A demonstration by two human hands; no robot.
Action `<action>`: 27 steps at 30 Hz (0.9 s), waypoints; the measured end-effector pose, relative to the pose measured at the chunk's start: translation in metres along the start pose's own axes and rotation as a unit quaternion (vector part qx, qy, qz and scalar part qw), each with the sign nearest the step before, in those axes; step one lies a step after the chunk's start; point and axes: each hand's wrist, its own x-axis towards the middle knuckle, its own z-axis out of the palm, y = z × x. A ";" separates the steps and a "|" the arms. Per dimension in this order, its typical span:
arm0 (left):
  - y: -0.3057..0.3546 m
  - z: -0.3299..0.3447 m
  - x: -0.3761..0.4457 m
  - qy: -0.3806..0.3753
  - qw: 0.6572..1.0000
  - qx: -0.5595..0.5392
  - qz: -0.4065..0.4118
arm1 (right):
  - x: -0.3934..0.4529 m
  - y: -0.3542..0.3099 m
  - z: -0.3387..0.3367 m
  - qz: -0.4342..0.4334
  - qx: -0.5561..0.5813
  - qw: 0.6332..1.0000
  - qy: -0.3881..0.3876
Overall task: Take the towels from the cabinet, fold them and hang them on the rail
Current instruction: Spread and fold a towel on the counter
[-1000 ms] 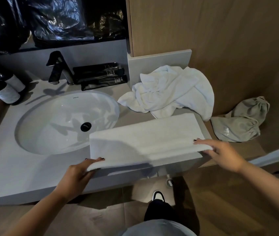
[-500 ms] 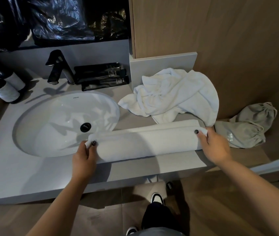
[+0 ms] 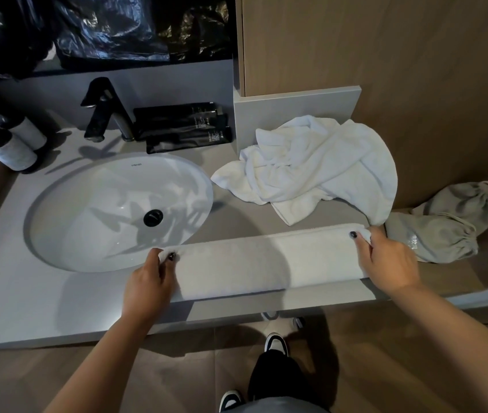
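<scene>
A white towel (image 3: 266,260), folded into a long narrow band, is laid along the front edge of the grey counter (image 3: 13,299), just in front of the sink basin (image 3: 111,210). Its left end is pinched by the left hand (image 3: 147,287), with the thumb on top and the fingers curled beneath the fold. Its right end is pinched in the same manner by the right hand (image 3: 391,263). The band is held straight between the two hands and rests on the counter.

Behind it, a second white towel (image 3: 320,171) is left crumpled on the counter against the wooden wall panel (image 3: 385,49), apart from the folded band. A grey drawstring bag (image 3: 445,225) is placed to the right, just beside the right hand. A black faucet (image 3: 102,111), black tubes (image 3: 183,126) and two dark-capped bottles (image 3: 7,144) are located behind the basin.
</scene>
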 end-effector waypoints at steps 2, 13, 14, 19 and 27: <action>0.000 -0.001 0.000 -0.004 1.000 -0.015 -0.004 | 0.003 0.001 0.000 -0.013 -0.002 1.000 -0.003; 0.003 0.001 0.006 -0.024 0.996 -0.052 -0.064 | 0.019 -0.002 0.003 0.038 -0.044 0.996 -0.068; 0.004 0.001 0.007 -0.021 0.995 -0.060 -0.077 | 0.022 -0.004 0.004 0.061 -0.046 0.993 -0.092; 0.013 -0.004 0.017 -0.052 0.990 -0.050 -0.118 | 0.033 -0.009 0.001 0.145 -0.019 0.975 -0.170; 0.050 0.011 0.018 0.015 0.960 0.217 0.178 | 0.035 -0.021 -0.002 0.178 -0.048 0.968 -0.169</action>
